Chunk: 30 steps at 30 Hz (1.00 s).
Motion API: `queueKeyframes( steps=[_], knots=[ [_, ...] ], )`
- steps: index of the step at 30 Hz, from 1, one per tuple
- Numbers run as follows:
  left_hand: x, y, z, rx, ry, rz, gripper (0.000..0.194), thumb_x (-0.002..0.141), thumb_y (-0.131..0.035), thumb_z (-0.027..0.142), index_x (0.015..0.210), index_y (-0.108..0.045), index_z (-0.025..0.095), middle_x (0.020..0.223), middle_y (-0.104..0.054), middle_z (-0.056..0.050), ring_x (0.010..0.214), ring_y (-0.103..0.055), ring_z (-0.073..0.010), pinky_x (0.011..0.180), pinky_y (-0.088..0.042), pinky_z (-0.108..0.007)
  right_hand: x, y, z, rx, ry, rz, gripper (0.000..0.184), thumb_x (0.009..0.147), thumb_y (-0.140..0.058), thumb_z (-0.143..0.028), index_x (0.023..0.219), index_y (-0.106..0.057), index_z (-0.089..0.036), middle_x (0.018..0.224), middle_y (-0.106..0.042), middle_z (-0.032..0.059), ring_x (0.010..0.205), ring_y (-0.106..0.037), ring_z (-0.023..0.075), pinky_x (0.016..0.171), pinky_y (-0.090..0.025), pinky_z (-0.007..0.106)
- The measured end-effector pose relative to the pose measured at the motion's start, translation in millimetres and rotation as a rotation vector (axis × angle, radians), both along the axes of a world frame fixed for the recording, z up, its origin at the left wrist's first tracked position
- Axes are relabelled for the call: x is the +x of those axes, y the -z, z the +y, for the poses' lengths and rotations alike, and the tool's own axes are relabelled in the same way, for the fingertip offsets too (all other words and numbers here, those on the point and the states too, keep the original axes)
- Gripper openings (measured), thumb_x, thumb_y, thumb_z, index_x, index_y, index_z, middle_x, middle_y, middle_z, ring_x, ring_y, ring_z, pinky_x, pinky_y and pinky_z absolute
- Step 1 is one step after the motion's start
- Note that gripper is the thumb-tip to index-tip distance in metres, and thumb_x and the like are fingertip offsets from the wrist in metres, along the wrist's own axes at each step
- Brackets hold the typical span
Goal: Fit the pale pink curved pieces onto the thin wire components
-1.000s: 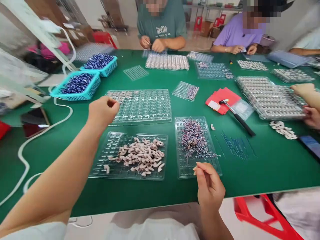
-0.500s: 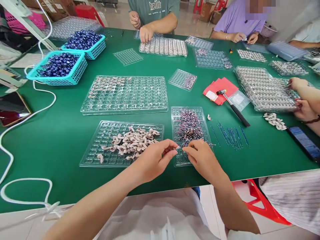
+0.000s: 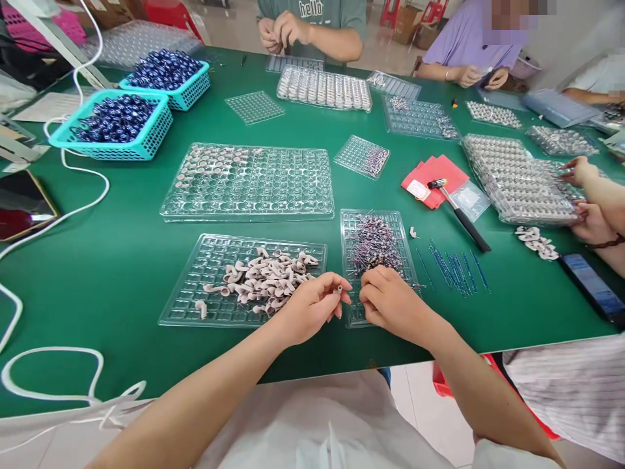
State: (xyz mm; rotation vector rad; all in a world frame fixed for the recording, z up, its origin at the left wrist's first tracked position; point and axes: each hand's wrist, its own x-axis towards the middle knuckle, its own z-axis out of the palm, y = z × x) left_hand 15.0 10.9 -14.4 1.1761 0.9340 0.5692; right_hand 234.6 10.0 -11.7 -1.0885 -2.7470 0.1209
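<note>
By the clear stem tray's (image 3: 355,316) left edge, the left hand (image 3: 312,306) pinched a hollow-tipped piece (image 3: 338,288), while the right hand (image 3: 393,298), nearer the thin stems (image 3: 374,238), hid its hold

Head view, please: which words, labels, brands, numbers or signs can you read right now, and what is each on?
"hello": on the green shirt across the table; the marks beneath it are unreadable.
White label on the red packets: too small to read.
Lit phone screen at right: too blurred to read.
</note>
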Motion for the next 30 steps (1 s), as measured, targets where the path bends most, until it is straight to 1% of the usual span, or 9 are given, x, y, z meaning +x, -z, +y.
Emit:
queueKeyframes(
  steps=[4, 6, 8, 11, 13, 16, 23, 27, 30],
  knots=[
    [-3, -1.3, -3, 0.064, 0.002, 0.050, 0.018, 0.085, -0.040, 0.016, 0.090, -0.058, 0.016, 0.072, -0.050, 0.001, 0.062, -0.044, -0.0124, 0.059, -0.036, -0.027, -2, -2.7, -22, -0.120, 0.203, 0.336, 0.015, 0.084, -0.055, -0.006, 0.085, -0.056, -0.021, 0.097, -0.062, 0.0050, 0.093, -0.056, 0.0198, 0.085, -0.045, 0.036],
    [-3, -5.1, -4, 0.116, 0.003, 0.089, 0.021, 0.084, -0.038, 0.016, 0.088, -0.059, 0.016, 0.067, -0.043, 0.003, 0.061, -0.039, -0.0131, 0.059, -0.032, -0.028, -6, -0.6, -33, -0.140, 0.306, 0.460, 0.016, 0.085, -0.055, -0.007, 0.087, -0.055, -0.023, 0.100, -0.065, 0.0038, 0.096, -0.060, 0.0191, 0.087, -0.046, 0.036],
    [-2, -10.3, -6, 0.168, 0.025, 0.131, 0.023, 0.087, -0.038, 0.020, 0.090, -0.060, 0.016, 0.068, -0.044, 0.002, 0.063, -0.040, -0.0140, 0.060, -0.033, -0.028, -12, 4.5, -42, -0.126, 0.383, 0.543, 0.017, 0.085, -0.055, -0.008, 0.089, -0.054, -0.024, 0.101, -0.067, 0.0026, 0.097, -0.063, 0.0183, 0.086, -0.048, 0.034],
    [1, -15.5, -8, 0.198, 0.051, 0.202, 0.022, 0.091, -0.048, 0.033, 0.094, -0.062, 0.016, 0.071, -0.044, 0.003, 0.064, -0.042, -0.0140, 0.060, -0.034, -0.027, -23, 14.9, -48, -0.075, 0.428, 0.596, 0.016, 0.088, -0.054, -0.009, 0.091, -0.054, -0.025, 0.094, -0.070, 0.0011, 0.089, -0.066, 0.0171, 0.081, -0.049, 0.032],
    [3, -15.1, -9, 0.205, 0.061, 0.257, 0.026, 0.087, -0.059, 0.041, 0.096, -0.063, 0.017, 0.067, -0.038, 0.006, 0.061, -0.039, -0.0131, 0.057, -0.032, -0.026, -30, 20.5, -49, -0.049, 0.423, 0.597, 0.011, 0.091, -0.055, -0.013, 0.091, -0.055, -0.024, 0.089, -0.070, 0.0008, 0.084, -0.066, 0.0168, 0.077, -0.049, 0.032],
    [6, -10.5, -9, 0.244, 0.068, 0.306, 0.025, 0.086, -0.065, 0.041, 0.094, -0.065, 0.018, 0.063, -0.035, 0.008, 0.058, -0.036, -0.0122, 0.055, -0.029, -0.025, -35, 24.4, -49, -0.039, 0.414, 0.590, 0.006, 0.093, -0.055, -0.018, 0.093, -0.058, -0.024, 0.087, -0.071, 0.0018, 0.081, -0.067, 0.0174, 0.075, -0.051, 0.032],
    [5, -7.4, -11, 0.386, -0.008, 0.283, 0.015, 0.093, -0.057, 0.026, 0.087, -0.068, 0.018, 0.071, -0.058, 0.001, 0.061, -0.048, -0.0124, 0.058, -0.036, -0.024, -40, 25.5, -56, -0.018, 0.484, 0.581, 0.013, 0.096, -0.053, -0.019, 0.105, -0.060, -0.025, 0.092, -0.074, 0.0026, 0.079, -0.071, 0.0166, 0.072, -0.056, 0.030],
    [4, -9.0, -12, 0.428, -0.041, 0.256, 0.018, 0.095, -0.054, 0.025, 0.085, -0.067, 0.017, 0.076, -0.063, -0.002, 0.065, -0.053, -0.0133, 0.060, -0.040, -0.024, -43, 24.0, -60, 0.009, 0.519, 0.652, 0.021, 0.095, -0.057, -0.021, 0.115, -0.058, -0.026, 0.096, -0.075, 0.0032, 0.077, -0.070, 0.0159, 0.072, -0.058, 0.030],
    [2, -10.1, -12, 0.428, -0.060, 0.243, 0.019, 0.095, -0.054, 0.027, 0.085, -0.066, 0.017, 0.078, -0.064, -0.003, 0.066, -0.053, -0.0136, 0.060, -0.041, -0.024, -43, 19.7, -62, -0.058, 0.593, 0.727, 0.028, 0.092, -0.062, -0.025, 0.120, -0.057, -0.025, 0.095, -0.075, 0.0019, 0.073, -0.069, 0.0147, 0.070, -0.059, 0.030]
  ],
)
